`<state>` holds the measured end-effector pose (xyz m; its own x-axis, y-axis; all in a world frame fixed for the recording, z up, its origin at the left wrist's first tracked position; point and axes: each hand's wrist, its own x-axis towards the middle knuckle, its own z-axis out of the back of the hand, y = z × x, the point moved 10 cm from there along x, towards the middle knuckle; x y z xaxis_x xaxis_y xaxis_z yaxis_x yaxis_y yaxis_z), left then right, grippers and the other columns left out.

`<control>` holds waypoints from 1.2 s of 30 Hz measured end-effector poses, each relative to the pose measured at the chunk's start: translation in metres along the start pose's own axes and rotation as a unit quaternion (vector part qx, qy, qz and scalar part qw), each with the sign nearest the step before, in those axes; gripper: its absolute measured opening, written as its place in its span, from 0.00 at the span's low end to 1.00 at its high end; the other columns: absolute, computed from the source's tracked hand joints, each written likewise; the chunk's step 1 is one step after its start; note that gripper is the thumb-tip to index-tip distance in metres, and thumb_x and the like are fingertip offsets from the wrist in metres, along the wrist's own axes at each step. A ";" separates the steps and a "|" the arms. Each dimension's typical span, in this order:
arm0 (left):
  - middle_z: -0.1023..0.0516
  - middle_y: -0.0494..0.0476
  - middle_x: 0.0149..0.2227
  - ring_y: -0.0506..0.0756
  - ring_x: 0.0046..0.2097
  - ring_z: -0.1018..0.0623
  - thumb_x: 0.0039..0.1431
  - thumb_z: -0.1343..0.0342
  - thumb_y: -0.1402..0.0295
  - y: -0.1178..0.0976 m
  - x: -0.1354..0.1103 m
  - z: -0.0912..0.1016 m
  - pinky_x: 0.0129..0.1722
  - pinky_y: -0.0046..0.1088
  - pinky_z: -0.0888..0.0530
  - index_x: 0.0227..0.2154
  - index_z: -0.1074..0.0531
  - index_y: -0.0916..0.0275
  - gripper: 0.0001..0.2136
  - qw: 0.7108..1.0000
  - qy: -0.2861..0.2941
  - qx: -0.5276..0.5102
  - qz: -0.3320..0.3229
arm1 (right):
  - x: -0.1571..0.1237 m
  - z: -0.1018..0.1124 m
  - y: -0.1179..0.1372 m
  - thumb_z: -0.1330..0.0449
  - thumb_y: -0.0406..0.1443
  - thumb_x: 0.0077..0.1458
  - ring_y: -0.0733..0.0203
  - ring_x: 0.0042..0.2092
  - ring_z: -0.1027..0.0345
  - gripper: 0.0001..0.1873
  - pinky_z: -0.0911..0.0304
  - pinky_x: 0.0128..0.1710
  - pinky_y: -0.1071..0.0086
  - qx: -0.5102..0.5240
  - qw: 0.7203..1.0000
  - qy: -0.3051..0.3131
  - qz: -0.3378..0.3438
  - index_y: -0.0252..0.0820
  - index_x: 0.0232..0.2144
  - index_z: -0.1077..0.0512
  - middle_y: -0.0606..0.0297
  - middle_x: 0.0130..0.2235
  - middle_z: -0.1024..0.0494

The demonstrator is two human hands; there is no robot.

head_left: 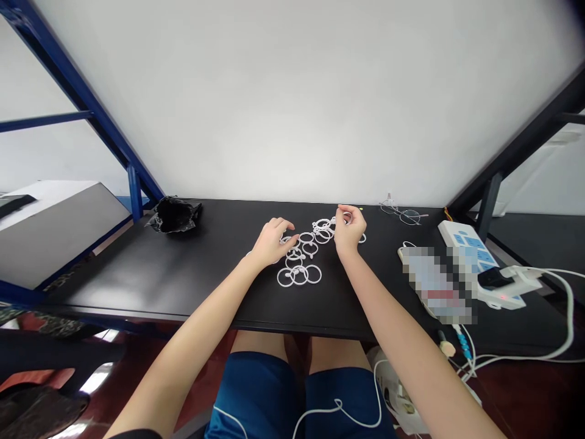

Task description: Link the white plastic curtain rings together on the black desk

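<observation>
Several white curtain rings (313, 274), each with a small knob or eyelet, lie in a loose, overlapping spread on the black table (219, 268). My left hand (273, 241) hovers at the left side of the spread, thumb and fingers apart, partly covering a few rings. At the far right of the rings, my right hand (348, 230) is closed in a pinch; a white ring shows at its fingertips. More rings (323, 225) are bunched just left of that hand, and another pokes out at its right side, partly hidden.
A crumpled black plastic bag (176, 214) sits at the back left. Eyeglasses (402, 213) lie at the back right. Nearer on the right are a phone (436, 283), a power strip (468, 241) and white cables (569, 311). Blue frame bars (109, 128) rise at the left.
</observation>
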<state>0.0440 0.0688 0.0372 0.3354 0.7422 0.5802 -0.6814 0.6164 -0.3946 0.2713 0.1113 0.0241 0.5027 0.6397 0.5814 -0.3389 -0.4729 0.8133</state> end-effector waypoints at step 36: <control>0.25 0.56 0.36 0.56 0.39 0.29 0.60 0.47 0.67 0.002 0.000 -0.005 0.42 0.36 0.31 0.34 0.29 0.61 0.04 0.999 0.032 0.014 0.001 | 0.000 -0.016 -0.016 0.32 0.37 0.44 0.56 0.34 0.22 0.15 0.27 0.42 0.61 0.169 0.971 0.063 -0.156 0.36 0.34 0.25 0.58 0.34 0.19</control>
<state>0.0460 0.0719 0.0329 0.3738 0.7591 0.5330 -0.6995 0.6081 -0.3755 0.2646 0.1287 0.0112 0.4312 0.8421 0.3238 0.1048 -0.4032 0.9091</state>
